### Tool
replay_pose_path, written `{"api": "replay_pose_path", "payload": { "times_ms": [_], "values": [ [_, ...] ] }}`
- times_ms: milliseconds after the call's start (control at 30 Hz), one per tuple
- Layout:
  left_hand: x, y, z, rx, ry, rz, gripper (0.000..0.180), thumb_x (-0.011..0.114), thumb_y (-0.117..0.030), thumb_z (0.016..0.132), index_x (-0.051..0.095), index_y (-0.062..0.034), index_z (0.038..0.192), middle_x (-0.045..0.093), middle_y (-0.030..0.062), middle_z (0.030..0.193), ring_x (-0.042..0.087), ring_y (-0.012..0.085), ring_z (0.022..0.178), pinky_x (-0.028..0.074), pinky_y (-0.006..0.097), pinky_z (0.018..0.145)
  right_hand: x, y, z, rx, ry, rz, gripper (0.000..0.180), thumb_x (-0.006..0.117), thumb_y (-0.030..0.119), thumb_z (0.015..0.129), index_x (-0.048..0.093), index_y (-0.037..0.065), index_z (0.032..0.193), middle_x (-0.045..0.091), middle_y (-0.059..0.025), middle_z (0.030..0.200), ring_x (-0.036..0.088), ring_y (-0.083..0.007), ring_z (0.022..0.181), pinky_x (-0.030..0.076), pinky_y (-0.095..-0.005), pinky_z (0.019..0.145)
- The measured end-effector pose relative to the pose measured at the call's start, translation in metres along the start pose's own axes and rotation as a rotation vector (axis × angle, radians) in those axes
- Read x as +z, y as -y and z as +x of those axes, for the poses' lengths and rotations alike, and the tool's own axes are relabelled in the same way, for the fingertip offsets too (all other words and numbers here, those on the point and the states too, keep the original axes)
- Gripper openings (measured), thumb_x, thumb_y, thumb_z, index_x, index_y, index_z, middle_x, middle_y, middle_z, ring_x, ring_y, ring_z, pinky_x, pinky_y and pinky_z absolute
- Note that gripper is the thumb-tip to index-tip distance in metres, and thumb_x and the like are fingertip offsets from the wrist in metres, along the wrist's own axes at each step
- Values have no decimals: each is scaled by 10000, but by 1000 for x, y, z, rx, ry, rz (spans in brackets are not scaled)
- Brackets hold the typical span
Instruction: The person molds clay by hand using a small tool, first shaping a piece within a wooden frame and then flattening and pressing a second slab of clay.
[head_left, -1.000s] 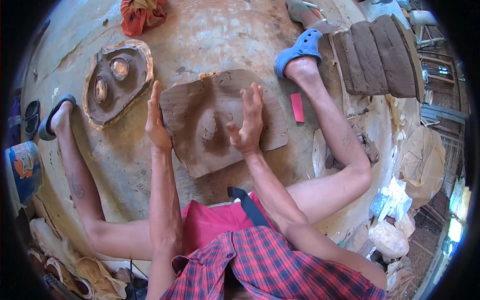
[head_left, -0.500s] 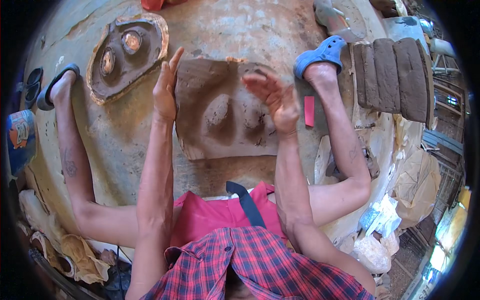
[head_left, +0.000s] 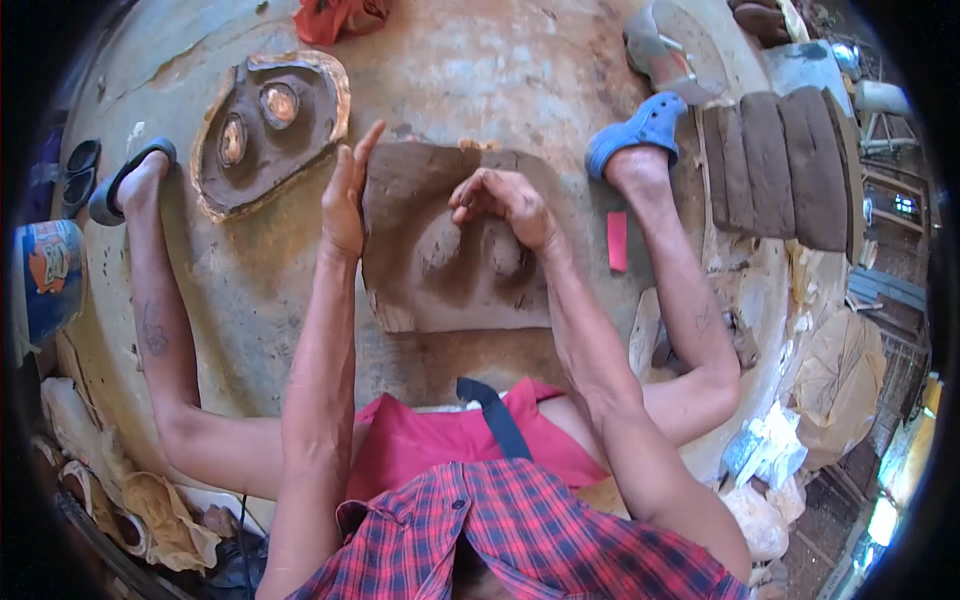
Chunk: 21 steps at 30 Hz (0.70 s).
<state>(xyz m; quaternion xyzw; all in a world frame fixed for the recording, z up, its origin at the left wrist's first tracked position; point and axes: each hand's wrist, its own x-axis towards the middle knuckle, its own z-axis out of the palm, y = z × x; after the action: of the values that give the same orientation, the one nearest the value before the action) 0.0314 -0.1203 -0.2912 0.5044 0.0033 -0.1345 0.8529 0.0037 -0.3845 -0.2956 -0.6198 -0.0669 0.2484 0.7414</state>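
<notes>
A brown clay slab (head_left: 440,275) with two rounded hollows lies on the round earthen floor between my spread legs. My left hand (head_left: 347,195) stands flat and upright against the slab's left edge, fingers straight. My right hand (head_left: 503,200) rests on top of the slab near its far middle, fingers curled down into the clay. Neither hand holds a loose object.
A second oval clay piece (head_left: 262,130) with two round holes lies far left. Several dark clay blocks (head_left: 790,165) stand in a row at right. A small red tool (head_left: 617,240) lies by my right leg. A red cloth (head_left: 335,15) sits at the far edge, a blue container (head_left: 50,280) at left.
The view has shifted so the slab sits lower. My right hand went from flat with spread fingers to curled on the slab's top. My left hand stayed against the left edge.
</notes>
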Motion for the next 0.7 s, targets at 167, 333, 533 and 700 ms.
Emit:
{"api": "replay_pose_path", "payload": {
  "times_ms": [167,333,533,700],
  "values": [
    [-2,1,-13,-57,-11,-19,748,314,-564,1128,361,-15,1634,413,175,1644,390,273,1517,269,397,1266,20,-1,-32,-195,-39,115,579,435,471,1121,653,-40,1286,731,-195,1209,729,-258,1121,559,-384,1003],
    [-8,10,-30,-39,-64,-35,736,346,-551,1127,354,-23,1640,379,171,1669,360,270,1535,254,385,1273,41,-3,-49,-313,-323,61,586,519,483,1106,649,-31,1355,730,-160,1228,702,-246,1175,558,-387,1008],
    [-8,17,-41,72,-110,41,750,329,-544,1127,305,-12,1656,306,144,1713,280,270,1579,188,394,1296,44,-29,-59,-401,-633,-226,631,540,508,1091,623,-50,1376,732,-141,1189,685,-210,1129,533,-365,1012],
    [1,16,-56,-5,-106,-58,797,330,-573,1119,239,-7,1673,263,141,1735,243,275,1598,166,410,1301,59,-42,-74,-578,-920,-438,605,519,494,1093,629,-42,1349,714,-189,1181,685,-276,1096,540,-395,957]
  ]
}}
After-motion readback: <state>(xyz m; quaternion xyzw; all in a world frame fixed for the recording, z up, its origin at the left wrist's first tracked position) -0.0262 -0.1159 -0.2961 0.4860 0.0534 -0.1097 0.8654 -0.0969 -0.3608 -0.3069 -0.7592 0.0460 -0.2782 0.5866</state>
